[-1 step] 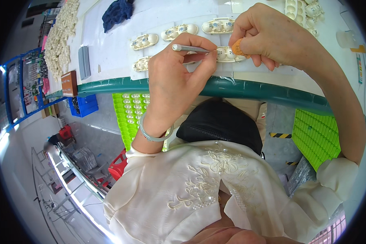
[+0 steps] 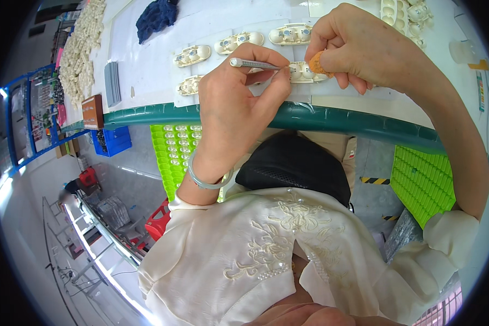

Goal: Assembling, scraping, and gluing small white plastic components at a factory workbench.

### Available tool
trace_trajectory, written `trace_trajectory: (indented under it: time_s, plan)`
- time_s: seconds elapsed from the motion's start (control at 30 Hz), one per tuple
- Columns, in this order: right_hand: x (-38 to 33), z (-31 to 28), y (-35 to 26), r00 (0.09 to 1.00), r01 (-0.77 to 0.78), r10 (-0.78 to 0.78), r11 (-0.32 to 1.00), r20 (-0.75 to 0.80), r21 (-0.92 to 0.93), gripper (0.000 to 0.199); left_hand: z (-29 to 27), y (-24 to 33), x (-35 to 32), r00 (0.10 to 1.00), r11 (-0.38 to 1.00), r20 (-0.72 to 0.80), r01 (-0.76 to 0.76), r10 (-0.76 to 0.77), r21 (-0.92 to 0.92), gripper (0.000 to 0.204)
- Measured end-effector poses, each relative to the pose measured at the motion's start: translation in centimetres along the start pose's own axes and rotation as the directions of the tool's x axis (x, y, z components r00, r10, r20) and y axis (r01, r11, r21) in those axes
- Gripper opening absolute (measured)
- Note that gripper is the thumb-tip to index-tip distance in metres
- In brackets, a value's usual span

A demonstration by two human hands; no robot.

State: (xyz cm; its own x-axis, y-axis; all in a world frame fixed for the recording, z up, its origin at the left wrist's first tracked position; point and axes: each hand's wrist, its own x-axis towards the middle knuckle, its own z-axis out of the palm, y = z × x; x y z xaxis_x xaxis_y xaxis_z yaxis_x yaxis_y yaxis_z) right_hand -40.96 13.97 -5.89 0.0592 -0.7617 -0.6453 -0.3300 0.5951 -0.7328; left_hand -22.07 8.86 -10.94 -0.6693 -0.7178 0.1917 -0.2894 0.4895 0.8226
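White worktable (image 2: pixel 212 24), green rim along near edge.
Cream moulded shells (image 2: pixel 239 41): row of three far of hands, one more at left; state of work on them cannot be told.
Right hand (image 2: pixel 364 46) curled, pinching orange piece (image 2: pixel 316 64) against shell in work (image 2: pixel 304 73).
Left hand (image 2: pixel 239 103) closed on metal tweezers (image 2: pixel 255 64), tip at same shell.
Judgement: several shells remain.

Bright, even overhead light washes out the white worktable (image 2: pixel 212 22), shadows soft, focus sharp at centre, strong fisheye bending of the green table edge (image 2: pixel 331 117), black vignette at corners.
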Motion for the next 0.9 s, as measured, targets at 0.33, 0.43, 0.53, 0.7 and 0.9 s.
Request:
trace_trajectory:
  time_s: [0.33,0.43,0.53,0.7,0.9]
  plan:
    - [0.0,-0.8,1.0,0.997,-0.01,0.007,0.999,0.071,0.041,0.022,0.9,0.3,0.0,0.998,0.997,-0.041,-0.046,0.048,0.055,0.009]
    - [0.3,-0.4,1.0,0.998,0.044,-0.051,0.98,0.031,0.192,0.024,0.9,0.4,-0.1,1.0,0.998,0.01,-0.008,0.007,0.06,0.008]
    - [0.8,0.5,-0.1,0.996,0.033,-0.04,0.996,0.081,0.08,0.022,1.0,0.1,-0.2,0.998,0.998,-0.056,-0.038,0.04,0.043,0.009]
    - [1.0,0.5,0.4,0.992,0.036,-0.051,0.99,0.113,0.133,0.018,1.1,-0.1,-0.2,0.996,0.996,-0.055,-0.069,0.071,0.048,0.011]
    - [1.2,0.3,-0.5,0.994,-0.03,0.017,0.992,0.108,0.125,0.018,-0.5,0.3,0.0,0.992,0.944,-0.006,0.121,-0.129,-0.308,0.012]
